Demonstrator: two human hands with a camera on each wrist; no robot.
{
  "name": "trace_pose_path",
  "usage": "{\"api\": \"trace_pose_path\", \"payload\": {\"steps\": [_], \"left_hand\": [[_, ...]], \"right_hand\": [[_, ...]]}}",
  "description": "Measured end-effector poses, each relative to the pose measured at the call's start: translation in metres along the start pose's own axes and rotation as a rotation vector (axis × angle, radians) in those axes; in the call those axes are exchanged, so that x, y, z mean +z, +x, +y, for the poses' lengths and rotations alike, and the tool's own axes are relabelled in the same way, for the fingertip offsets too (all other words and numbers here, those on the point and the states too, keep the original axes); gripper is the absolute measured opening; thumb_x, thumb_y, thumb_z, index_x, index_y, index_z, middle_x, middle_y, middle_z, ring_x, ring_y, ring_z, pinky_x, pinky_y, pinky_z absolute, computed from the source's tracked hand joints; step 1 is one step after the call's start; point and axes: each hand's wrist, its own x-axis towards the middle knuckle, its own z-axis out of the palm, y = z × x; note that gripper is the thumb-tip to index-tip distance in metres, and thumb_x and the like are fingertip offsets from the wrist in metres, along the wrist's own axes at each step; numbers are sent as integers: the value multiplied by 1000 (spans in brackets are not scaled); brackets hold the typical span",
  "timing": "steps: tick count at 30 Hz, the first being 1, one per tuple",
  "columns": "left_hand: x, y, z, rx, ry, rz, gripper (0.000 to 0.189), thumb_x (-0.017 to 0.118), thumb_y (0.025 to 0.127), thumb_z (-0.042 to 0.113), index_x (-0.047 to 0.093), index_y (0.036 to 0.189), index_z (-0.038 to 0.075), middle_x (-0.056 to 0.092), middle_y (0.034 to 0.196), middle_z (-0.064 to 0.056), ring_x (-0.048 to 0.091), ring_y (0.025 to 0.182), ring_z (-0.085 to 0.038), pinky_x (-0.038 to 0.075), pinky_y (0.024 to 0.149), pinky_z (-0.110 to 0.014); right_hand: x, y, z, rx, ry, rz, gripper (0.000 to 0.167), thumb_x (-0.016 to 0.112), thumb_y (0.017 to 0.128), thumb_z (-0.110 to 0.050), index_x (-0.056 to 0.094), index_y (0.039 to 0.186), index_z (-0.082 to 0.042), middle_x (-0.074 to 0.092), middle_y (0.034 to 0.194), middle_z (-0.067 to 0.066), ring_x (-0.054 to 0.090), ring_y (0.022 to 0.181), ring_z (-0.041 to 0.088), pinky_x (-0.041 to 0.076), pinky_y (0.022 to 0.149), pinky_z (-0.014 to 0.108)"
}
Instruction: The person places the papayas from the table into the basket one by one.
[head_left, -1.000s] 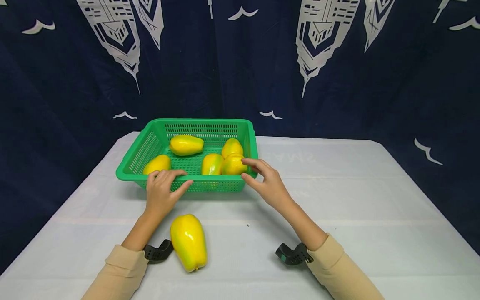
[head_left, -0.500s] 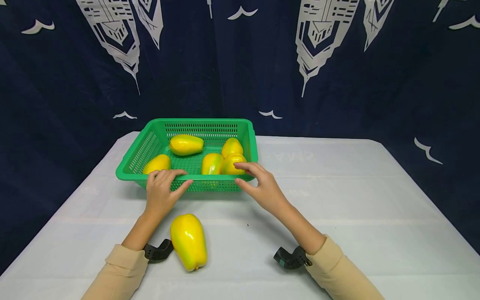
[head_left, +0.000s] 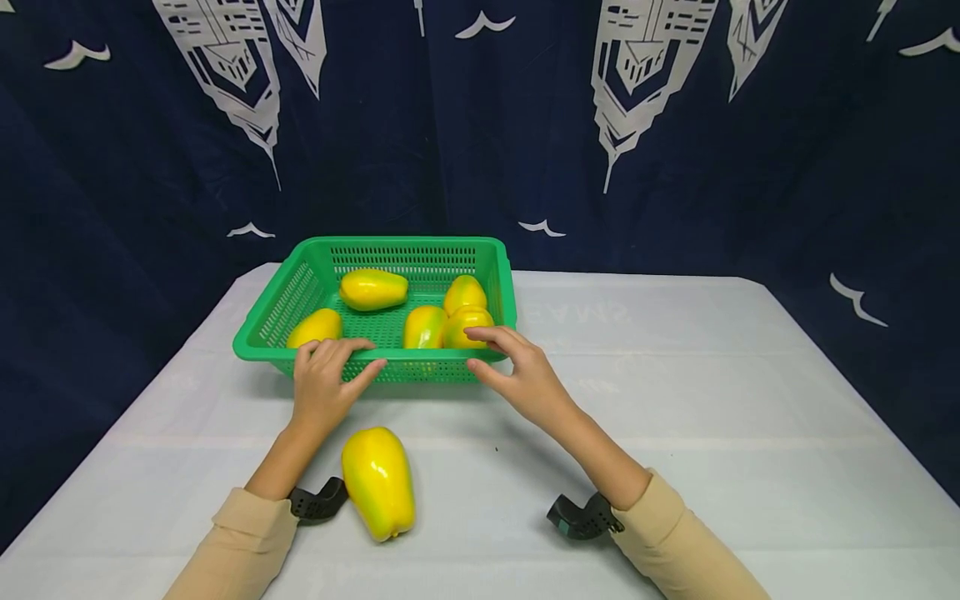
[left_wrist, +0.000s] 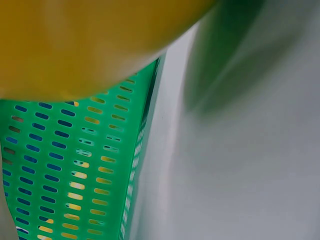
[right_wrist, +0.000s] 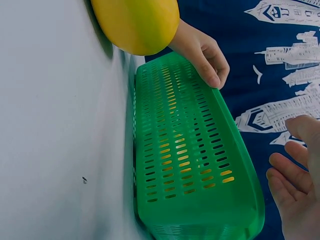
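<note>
A green plastic basket (head_left: pixel 258 335) with slotted walls stands on the table, several yellow papayas inside it. My left hand (head_left: pixel 324 383) holds its front rim towards the left, fingers over the edge and thumb along the outside; the right wrist view also shows this left hand (right_wrist: pixel 205 55) gripping the rim. Over the front right corner, my right hand (head_left: pixel 528 379) is spread with nothing in it, thumb and fingers apart. Its fingertips overlap a papaya (head_left: pixel 467 321) in the head view. Outside the basket, one larger papaya (head_left: pixel 378 483) lies near my left wrist.
White cloth covers the table (head_left: pixel 712 433). Behind it hangs a dark blue curtain (head_left: pixel 450 125) with white building prints. In the basket, one papaya (head_left: pixel 373 289) lies at the back and another papaya (head_left: pixel 315 327) at the left, close to my left fingers.
My right hand has shifted a little left and down over the basket's front right corner, its fingers still apart. The left hand, the basket and the papayas stay where they were.
</note>
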Motion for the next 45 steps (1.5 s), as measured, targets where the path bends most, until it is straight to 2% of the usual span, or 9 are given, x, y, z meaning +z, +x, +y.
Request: {"api": "trace_pose_path", "payload": {"steps": [6,8,16,29,37,45], "left_hand": [[0,1,0,5,-1,-1,41,61,80,48,65,91,9,68,80,-9,58,75,-27,32,79,-41],[0,1,0,5,-1,-3,40,62,79,46,65,91,8,68,80,-9,58,75,-27,32,79,-42],[0,0,0,5,10,5,57,44,85,60,65,89,8,68,78,-9,58,74,-27,31,78,-41],[1,0,0,17,7,25,56,44,85,60,65,89,8,68,78,-9,58,72,-27,31,77,-41],[1,0,1,5,1,6,55,45,85,59,65,90,9,68,79,-9,58,74,-26,31,78,-41],[1,1,1,10,5,11,57,43,85,60,65,90,8,68,79,-9,59,74,-26,32,78,-41]], "right_hand": [[0,0,0,-6,5,2,37,62,86,-20,55,122,-14,58,121,3,55,113,20,42,98,34],[0,0,0,-7,9,1,37,62,86,-20,55,122,-13,58,120,3,55,113,20,42,98,34],[1,-1,0,-2,19,-3,37,62,86,-21,55,122,-14,58,120,2,55,113,19,42,97,33],[1,-1,-2,-3,43,-9,37,62,86,-20,55,122,-13,58,120,2,55,113,20,42,97,33],[1,-3,-4,8,49,-13,37,62,87,-21,55,122,-14,58,121,2,54,113,20,42,97,33],[3,-4,-8,-28,53,-16,38,62,86,-19,54,123,-11,57,121,4,54,112,19,43,96,32]]}}
